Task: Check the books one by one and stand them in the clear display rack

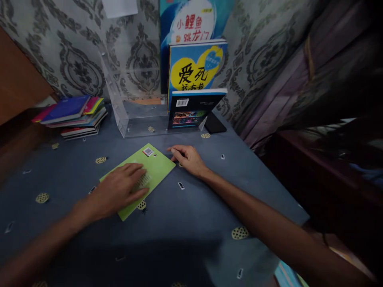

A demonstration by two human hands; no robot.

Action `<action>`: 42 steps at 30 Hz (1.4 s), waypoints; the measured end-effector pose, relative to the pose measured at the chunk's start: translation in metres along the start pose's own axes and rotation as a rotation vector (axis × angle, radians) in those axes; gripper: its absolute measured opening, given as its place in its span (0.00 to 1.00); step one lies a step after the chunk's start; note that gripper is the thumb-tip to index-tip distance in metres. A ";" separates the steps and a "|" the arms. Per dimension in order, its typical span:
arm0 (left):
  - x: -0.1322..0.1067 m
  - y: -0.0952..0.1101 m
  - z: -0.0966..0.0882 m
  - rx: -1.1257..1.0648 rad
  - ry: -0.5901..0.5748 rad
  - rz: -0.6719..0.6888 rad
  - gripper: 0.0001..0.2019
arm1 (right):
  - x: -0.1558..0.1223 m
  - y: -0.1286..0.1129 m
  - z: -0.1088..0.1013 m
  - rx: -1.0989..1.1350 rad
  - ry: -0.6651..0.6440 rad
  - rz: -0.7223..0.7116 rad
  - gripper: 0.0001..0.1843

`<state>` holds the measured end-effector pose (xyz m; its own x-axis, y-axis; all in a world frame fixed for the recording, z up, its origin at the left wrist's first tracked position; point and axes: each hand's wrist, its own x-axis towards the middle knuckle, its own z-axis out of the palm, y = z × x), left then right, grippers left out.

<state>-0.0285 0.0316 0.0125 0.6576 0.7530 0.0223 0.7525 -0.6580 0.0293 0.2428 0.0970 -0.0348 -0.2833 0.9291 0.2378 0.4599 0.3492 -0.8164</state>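
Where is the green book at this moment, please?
In the head view, the green book lies left of centre on the tabletop, under the person's left hand, with the right hand near its right corner.

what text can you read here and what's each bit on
"小鲤鱼 跳龙门": tall teal book at the back; its small yellow label is unreadable.
"爱死": blue-and-yellow book; the line below is partly covered, the blue heart's text too blurred.
Black book: barcode, print too small.
Green book: barcode, print too small, partly under the left hand.
Table covering: little white labels, unreadable.
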 end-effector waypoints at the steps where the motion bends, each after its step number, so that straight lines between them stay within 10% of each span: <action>1: 0.016 0.017 0.002 0.058 -0.001 -0.012 0.23 | 0.000 0.000 -0.001 0.014 0.001 -0.003 0.19; 7: 0.064 0.068 0.005 0.302 -0.062 -0.121 0.14 | -0.005 -0.001 -0.009 0.072 -0.013 -0.034 0.18; 19: 0.061 0.063 0.010 0.276 0.097 -0.050 0.13 | -0.007 -0.005 -0.016 0.070 -0.007 -0.054 0.18; 42: 0.064 0.061 -0.001 0.247 0.021 -0.077 0.15 | -0.010 -0.008 -0.020 0.181 0.084 -0.105 0.20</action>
<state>0.0594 0.0396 0.0168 0.5993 0.7990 0.0505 0.7881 -0.5776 -0.2129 0.2588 0.0873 -0.0207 -0.2467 0.8984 0.3633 0.2711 0.4239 -0.8642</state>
